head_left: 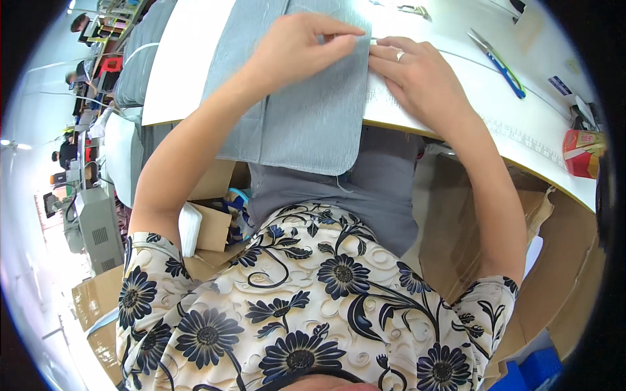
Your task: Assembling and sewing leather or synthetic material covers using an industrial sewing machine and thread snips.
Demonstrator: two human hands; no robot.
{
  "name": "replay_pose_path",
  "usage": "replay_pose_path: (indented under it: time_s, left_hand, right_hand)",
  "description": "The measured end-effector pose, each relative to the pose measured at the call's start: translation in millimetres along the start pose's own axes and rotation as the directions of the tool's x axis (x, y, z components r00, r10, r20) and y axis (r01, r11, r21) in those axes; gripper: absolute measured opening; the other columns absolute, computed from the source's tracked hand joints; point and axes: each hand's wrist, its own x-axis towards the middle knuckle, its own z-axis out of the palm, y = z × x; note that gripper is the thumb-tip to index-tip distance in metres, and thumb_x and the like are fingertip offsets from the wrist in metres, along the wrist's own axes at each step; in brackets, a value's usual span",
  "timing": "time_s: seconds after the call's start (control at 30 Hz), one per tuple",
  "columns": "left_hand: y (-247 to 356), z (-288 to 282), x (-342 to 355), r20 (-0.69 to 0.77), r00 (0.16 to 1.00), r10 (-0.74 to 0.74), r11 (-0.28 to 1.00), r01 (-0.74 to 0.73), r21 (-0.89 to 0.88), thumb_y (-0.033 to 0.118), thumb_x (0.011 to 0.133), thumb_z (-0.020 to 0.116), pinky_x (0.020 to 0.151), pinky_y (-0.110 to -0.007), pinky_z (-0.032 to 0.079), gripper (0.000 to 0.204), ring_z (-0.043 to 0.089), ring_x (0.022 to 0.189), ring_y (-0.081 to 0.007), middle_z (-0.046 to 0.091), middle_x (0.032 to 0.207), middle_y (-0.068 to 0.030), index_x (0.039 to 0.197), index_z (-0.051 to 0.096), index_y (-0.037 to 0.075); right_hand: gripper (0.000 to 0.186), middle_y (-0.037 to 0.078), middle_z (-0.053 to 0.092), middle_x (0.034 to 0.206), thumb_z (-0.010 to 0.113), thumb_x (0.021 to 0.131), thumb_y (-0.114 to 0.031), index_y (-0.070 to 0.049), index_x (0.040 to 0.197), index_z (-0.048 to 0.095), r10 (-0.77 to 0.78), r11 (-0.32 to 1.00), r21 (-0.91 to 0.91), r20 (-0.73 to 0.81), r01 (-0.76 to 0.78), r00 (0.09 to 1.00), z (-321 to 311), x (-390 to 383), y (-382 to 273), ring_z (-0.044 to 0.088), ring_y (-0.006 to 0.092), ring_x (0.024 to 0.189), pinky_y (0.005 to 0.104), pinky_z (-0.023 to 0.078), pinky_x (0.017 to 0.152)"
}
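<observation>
One left hand [297, 49], nearly pinched; right hand [422, 75] loosely curled (either gripping? we can't tell). Grey cloth [313, 117] lies under the left, overhanging the white table [186, 65] nearward; its hanging weight, we judge, could drag it askew.

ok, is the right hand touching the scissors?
Apart. The head view shows a strip of white tabletop between the right hand and the blue-and-green scissors, which lie to its right.

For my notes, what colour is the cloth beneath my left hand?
The cloth is bluish grey, shown in the head view.
</observation>
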Motion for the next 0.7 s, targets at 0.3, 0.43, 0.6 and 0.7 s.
replay_pose_path:
  time_s: [0.3,0.43,0.6,0.7]
  left_hand:
    - [-12.1,22.9,9.0,-0.094,0.916,0.389,0.857,-0.323,0.4,0.019,0.092,0.063,0.1,-0.039,0.048,0.023,0.063,0.114,-0.0282,0.07,0.116,-0.0113,0.106,0.071,0.002]
    - [-46.3,25.6,13.7,-0.119,0.912,0.393,0.872,-0.328,0.363,0.019,0.092,0.063,0.102,-0.04,0.047,0.025,0.063,0.115,-0.0271,0.069,0.118,-0.0116,0.11,0.071,0.004]
    - [-104.2,10.7,31.5,-0.171,0.933,0.317,0.933,-0.274,0.232,0.018,0.092,0.064,0.101,-0.04,0.047,0.026,0.062,0.115,-0.026,0.069,0.117,-0.0102,0.112,0.07,0.004]
    - [-121.5,4.8,33.2,-0.152,0.921,0.359,0.907,-0.307,0.288,0.018,0.091,0.065,0.099,-0.04,0.047,0.026,0.062,0.115,-0.0256,0.069,0.117,-0.0093,0.112,0.07,0.004]
  right_hand:
    - [0.024,-0.002,0.069,0.107,0.066,0.078,-0.009,-0.009,0.102,0.07,-0.008,0.994,-0.112,-0.032,0.004,0.999,-12.5,-1.5,-11.1,0.061,0.0184,0.105,0.0352,0.049,0.081]
    - [0.027,-0.001,0.068,0.111,0.066,0.078,-0.008,-0.009,0.105,0.069,-0.006,0.997,-0.082,-0.008,0.005,1.0,10.8,13.2,-4.2,0.06,0.0189,0.107,0.035,0.048,0.083]
    - [0.031,-0.001,0.067,0.116,0.065,0.078,-0.009,-0.01,0.109,0.068,0.058,0.994,-0.098,0.061,-0.052,0.996,44.7,61.9,12.7,0.058,0.0187,0.112,0.035,0.046,0.089]
    - [0.031,-0.001,0.067,0.117,0.065,0.079,-0.009,-0.01,0.11,0.067,0.024,0.995,-0.103,0.111,-0.012,0.994,56.9,78.4,16.5,0.057,0.0183,0.115,0.0349,0.044,0.092]
